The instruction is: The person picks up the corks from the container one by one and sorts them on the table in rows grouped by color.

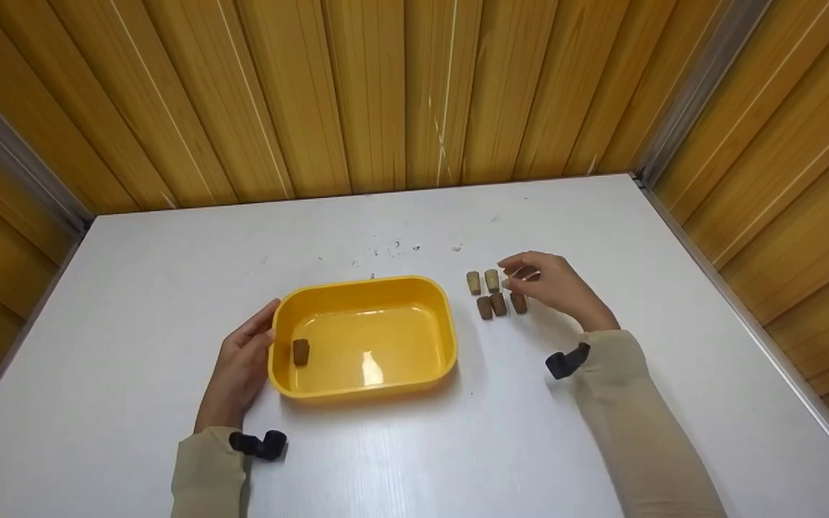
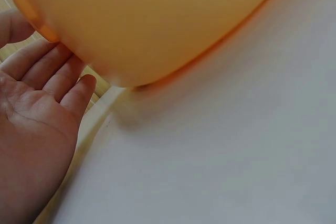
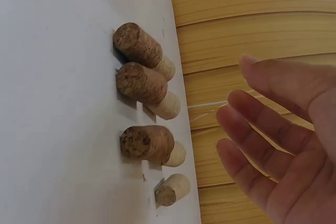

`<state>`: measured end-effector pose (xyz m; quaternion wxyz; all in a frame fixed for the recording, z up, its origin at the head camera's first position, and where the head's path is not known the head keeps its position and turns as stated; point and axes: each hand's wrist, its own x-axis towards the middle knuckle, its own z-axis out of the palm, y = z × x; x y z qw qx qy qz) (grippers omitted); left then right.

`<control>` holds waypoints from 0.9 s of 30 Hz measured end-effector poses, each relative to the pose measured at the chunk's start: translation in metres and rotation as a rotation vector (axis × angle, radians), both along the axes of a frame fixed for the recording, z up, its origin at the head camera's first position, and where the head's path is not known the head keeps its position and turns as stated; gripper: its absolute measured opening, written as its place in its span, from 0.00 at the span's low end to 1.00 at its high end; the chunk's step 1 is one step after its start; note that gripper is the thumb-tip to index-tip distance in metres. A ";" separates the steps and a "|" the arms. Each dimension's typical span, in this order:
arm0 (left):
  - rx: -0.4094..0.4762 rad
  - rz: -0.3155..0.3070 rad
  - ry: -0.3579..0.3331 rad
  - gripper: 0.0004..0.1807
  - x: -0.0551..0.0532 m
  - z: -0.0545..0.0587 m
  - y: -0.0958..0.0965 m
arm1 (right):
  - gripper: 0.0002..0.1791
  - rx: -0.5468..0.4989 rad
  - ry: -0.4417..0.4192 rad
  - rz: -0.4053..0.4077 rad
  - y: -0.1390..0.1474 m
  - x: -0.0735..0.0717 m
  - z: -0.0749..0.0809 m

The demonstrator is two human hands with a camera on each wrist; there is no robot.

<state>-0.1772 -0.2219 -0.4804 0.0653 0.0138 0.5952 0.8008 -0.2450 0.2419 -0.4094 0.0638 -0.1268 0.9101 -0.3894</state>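
Observation:
A yellow rectangular tray [image 1: 364,392] lies on the white table, with one brown cork [image 1: 301,352] inside near its left wall. My left hand [image 1: 242,360] holds the tray by its left side. The left wrist view shows the thumb at the rim and the fingers of that hand [image 2: 42,108] against the outer wall. To the right of the tray lie three brown cork stoppers [image 3: 142,83] and several pale ones [image 3: 173,190]. Above this group hovers my right hand [image 1: 551,284], its fingers loosely bent and holding nothing; it hides some pale corks in the head view.
The white table [image 1: 414,460] ends at wood-patterned panel walls [image 1: 364,101] at the back and sides. Small dark marks [image 1: 396,246] dot the surface behind the tray. A small black device [image 1: 260,444] sits on each sleeve cuff.

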 end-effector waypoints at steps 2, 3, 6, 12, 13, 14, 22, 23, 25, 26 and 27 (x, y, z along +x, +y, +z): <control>-0.004 -0.002 0.003 0.29 0.000 -0.001 0.000 | 0.19 0.004 -0.015 0.017 -0.006 -0.002 0.005; -0.003 -0.002 0.004 0.29 0.000 -0.001 -0.001 | 0.19 0.005 -0.019 0.027 -0.009 -0.003 0.007; -0.003 -0.005 0.012 0.30 0.000 -0.002 -0.001 | 0.19 -0.003 -0.023 0.067 -0.018 -0.005 0.014; 0.007 0.000 0.007 0.30 0.000 -0.002 -0.002 | 0.20 -0.006 0.005 0.168 -0.038 -0.010 0.024; 0.011 0.003 0.003 0.30 0.000 -0.002 -0.002 | 0.20 -0.003 0.010 0.187 -0.042 -0.011 0.026; 0.017 0.006 -0.001 0.30 0.001 -0.001 -0.002 | 0.20 0.002 0.014 0.207 -0.046 -0.012 0.028; 0.030 0.005 0.000 0.30 0.001 0.000 -0.002 | 0.23 0.022 -0.064 0.304 -0.078 -0.018 0.042; 0.030 0.001 0.000 0.30 0.001 0.000 -0.001 | 0.23 0.019 -0.064 0.318 -0.082 -0.019 0.042; 0.032 -0.004 0.000 0.30 0.000 0.000 -0.001 | 0.23 0.009 -0.060 0.347 -0.089 -0.021 0.043; 0.030 -0.005 0.001 0.30 0.000 -0.001 -0.001 | 0.23 0.006 -0.062 0.355 -0.093 -0.022 0.044; 0.030 -0.007 0.003 0.30 0.000 -0.001 -0.001 | 0.22 -0.002 -0.061 0.370 -0.097 -0.023 0.044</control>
